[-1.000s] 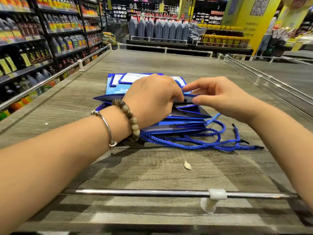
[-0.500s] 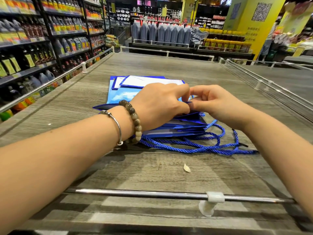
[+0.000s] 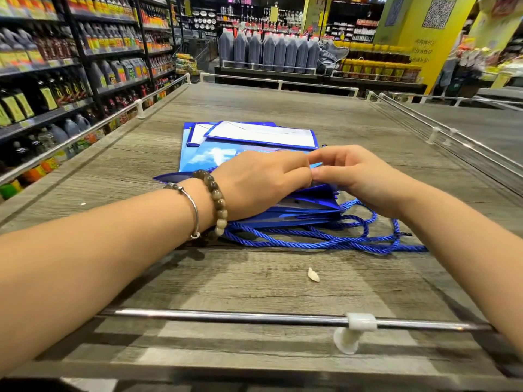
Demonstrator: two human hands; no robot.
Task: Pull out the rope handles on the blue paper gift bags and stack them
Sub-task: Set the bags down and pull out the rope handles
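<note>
A stack of flat blue paper gift bags lies on the grey wooden display table. Blue rope handles trail out of the stack toward me. My left hand, with two bracelets at the wrist, lies on the top bag with its fingers curled over the open edge. My right hand meets it there, thumb and fingers pinching at the same edge; what they pinch is hidden. Behind, more flat bags lie white side up.
A chrome rail with a white clip runs along the near table edge, and rails line both sides. A small pale scrap lies near the ropes. Shelves of bottles stand at the left.
My right hand moved left and curled in until its fingertips met my left hand at the top bag's edge. The view tilted slightly downward.
</note>
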